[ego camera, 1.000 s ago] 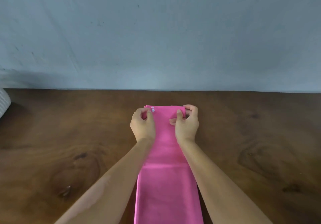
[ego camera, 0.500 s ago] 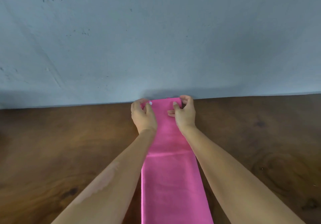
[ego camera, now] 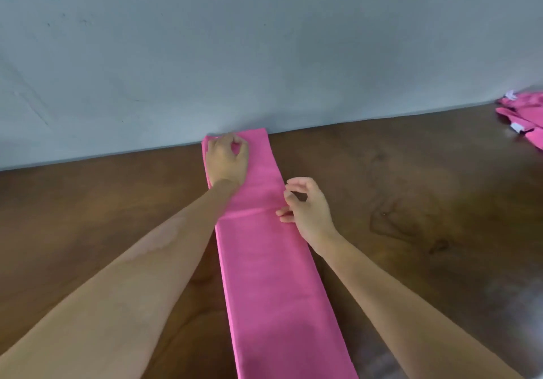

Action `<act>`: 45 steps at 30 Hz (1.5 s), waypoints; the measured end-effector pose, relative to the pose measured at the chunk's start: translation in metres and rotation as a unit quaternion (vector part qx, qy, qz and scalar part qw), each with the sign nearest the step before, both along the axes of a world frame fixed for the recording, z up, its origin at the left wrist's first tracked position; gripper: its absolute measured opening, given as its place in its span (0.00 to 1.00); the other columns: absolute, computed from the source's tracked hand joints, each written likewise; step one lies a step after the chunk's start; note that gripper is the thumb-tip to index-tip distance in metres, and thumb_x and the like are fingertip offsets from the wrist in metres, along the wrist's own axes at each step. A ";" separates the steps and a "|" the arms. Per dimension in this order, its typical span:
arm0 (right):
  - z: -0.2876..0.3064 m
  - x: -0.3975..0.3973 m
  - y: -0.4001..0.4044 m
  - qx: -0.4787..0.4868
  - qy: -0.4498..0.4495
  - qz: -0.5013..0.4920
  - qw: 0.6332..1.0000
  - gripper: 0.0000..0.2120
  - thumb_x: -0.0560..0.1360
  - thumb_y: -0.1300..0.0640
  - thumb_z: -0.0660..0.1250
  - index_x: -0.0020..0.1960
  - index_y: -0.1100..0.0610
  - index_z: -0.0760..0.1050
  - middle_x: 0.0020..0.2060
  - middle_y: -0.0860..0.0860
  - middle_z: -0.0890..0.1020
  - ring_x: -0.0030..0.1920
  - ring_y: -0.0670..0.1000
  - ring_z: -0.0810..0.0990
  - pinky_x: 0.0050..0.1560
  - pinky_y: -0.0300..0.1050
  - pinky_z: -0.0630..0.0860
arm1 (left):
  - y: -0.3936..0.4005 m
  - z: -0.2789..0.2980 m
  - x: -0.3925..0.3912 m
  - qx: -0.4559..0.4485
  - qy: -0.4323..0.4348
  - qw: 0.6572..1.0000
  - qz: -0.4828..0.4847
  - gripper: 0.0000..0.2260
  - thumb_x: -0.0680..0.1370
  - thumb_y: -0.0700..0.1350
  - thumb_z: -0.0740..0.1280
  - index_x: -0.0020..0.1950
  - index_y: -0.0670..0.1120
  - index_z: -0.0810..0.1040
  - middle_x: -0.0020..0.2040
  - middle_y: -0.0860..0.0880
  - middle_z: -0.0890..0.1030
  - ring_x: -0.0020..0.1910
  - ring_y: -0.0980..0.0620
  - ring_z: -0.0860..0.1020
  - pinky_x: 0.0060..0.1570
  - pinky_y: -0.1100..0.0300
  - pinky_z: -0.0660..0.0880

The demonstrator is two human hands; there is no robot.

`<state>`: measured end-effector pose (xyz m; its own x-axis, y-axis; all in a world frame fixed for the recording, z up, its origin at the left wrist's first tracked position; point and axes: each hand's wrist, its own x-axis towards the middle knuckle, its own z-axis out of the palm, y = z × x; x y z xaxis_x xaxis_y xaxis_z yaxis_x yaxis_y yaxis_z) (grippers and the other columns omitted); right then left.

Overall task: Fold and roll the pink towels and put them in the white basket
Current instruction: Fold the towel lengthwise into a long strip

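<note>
Left hand (ego camera: 227, 159) pinching the far-left corner of the folded pink towel (ego camera: 273, 264) at 12 o'clock, likely pinning that end against the wall (ego camera: 264, 55) to start the roll. Lying flat on the wooden table (ego camera: 411, 202) as a long narrow strip, long axis running from 6 o'clock to 12, tilted slightly left at the far end. Right hand (ego camera: 308, 205) at the strip's right edge, fingers loosely curled, touching, gripping nothing. More pink towels (ego camera: 523, 117) heaped at 2 o'clock.
</note>
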<state>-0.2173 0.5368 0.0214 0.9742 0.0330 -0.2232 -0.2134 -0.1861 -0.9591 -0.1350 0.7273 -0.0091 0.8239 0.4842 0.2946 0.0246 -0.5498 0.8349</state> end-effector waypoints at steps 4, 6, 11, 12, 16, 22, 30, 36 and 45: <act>0.000 -0.053 -0.029 -0.031 0.007 0.009 0.999 0.06 0.81 0.63 0.65 0.57 0.55 0.76 0.56 0.51 0.81 0.37 0.55 0.85 0.41 0.44 0.82 | -0.005 0.003 -0.001 0.095 0.022 0.988 -0.120 0.08 0.77 0.47 0.64 0.42 0.48 0.81 0.39 0.53 0.82 0.41 0.50 0.77 0.53 0.50 0.76; 0.000 -0.077 -0.040 -0.069 0.013 0.018 0.997 0.06 0.81 0.63 0.65 0.54 0.54 0.78 0.52 0.51 0.82 0.36 0.54 0.84 0.39 0.42 0.81 | -0.013 0.003 -0.008 0.152 0.029 0.967 -0.202 0.06 0.77 0.47 0.65 0.42 0.50 0.79 0.41 0.53 0.81 0.43 0.51 0.76 0.54 0.45 0.75; -0.004 -0.117 -0.064 -0.194 -0.029 0.034 0.980 0.07 0.77 0.58 0.72 0.52 0.48 0.79 0.48 0.41 0.82 0.42 0.40 0.80 0.45 0.33 0.76 | -0.027 0.004 -0.059 0.210 0.048 0.899 -0.382 0.13 0.80 0.52 0.66 0.61 0.48 0.79 0.61 0.50 0.79 0.62 0.51 0.74 0.69 0.47 0.67; -0.006 -0.124 -0.069 -0.222 -0.042 0.041 0.973 0.08 0.77 0.57 0.72 0.53 0.47 0.79 0.49 0.40 0.81 0.44 0.39 0.78 0.46 0.32 0.74 | -0.028 0.005 -0.073 0.232 0.056 0.877 -0.417 0.15 0.81 0.54 0.65 0.66 0.50 0.78 0.66 0.51 0.78 0.67 0.52 0.72 0.72 0.50 0.64; -0.003 -0.144 -0.080 -0.263 -0.032 0.045 0.963 0.09 0.77 0.53 0.72 0.56 0.49 0.78 0.48 0.41 0.81 0.45 0.39 0.78 0.45 0.32 0.71 | -0.033 0.015 -0.122 0.327 0.062 0.795 -0.508 0.25 0.83 0.63 0.58 0.78 0.57 0.65 0.79 0.53 0.64 0.78 0.54 0.59 0.78 0.52 0.54; 0.013 -0.176 -0.093 -0.329 0.035 0.127 0.935 0.15 0.77 0.39 0.68 0.52 0.51 0.77 0.41 0.45 0.82 0.41 0.44 0.81 0.41 0.43 0.78 | -0.044 0.013 -0.164 0.513 0.062 0.633 -0.576 0.28 0.84 0.67 0.49 0.81 0.66 0.43 0.84 0.53 0.41 0.82 0.51 0.38 0.80 0.50 0.39; 0.014 -0.184 -0.126 -0.316 0.087 0.170 0.929 0.17 0.74 0.43 0.74 0.37 0.52 0.73 0.33 0.45 0.77 0.32 0.44 0.72 0.35 0.39 0.67 | -0.049 0.011 -0.162 0.518 0.090 0.648 -0.551 0.26 0.84 0.67 0.44 0.79 0.68 0.38 0.82 0.57 0.36 0.80 0.56 0.33 0.80 0.49 0.38; 0.012 -0.163 -0.148 -0.322 0.048 0.066 0.943 0.10 0.79 0.44 0.69 0.47 0.51 0.78 0.41 0.44 0.81 0.41 0.42 0.78 0.40 0.34 0.70 | -0.067 0.004 -0.152 0.490 0.122 0.717 -0.480 0.26 0.83 0.68 0.41 0.79 0.69 0.37 0.83 0.56 0.39 0.81 0.55 0.35 0.80 0.50 0.39; 0.010 -0.182 -0.194 -0.407 0.067 0.010 0.911 0.25 0.75 0.29 0.64 0.40 0.52 0.72 0.34 0.47 0.78 0.36 0.49 0.77 0.42 0.50 0.75 | -0.079 -0.003 -0.132 0.470 0.164 0.769 -0.401 0.30 0.77 0.70 0.33 0.79 0.67 0.35 0.83 0.52 0.41 0.82 0.51 0.40 0.80 0.46 0.44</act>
<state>-0.3997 0.3429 0.0313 0.9371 -0.1798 -0.2991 -0.3082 -0.8285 -0.4675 -0.2668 0.6480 -0.0124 0.8511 -0.5184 -0.0827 -0.5128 -0.8548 0.0802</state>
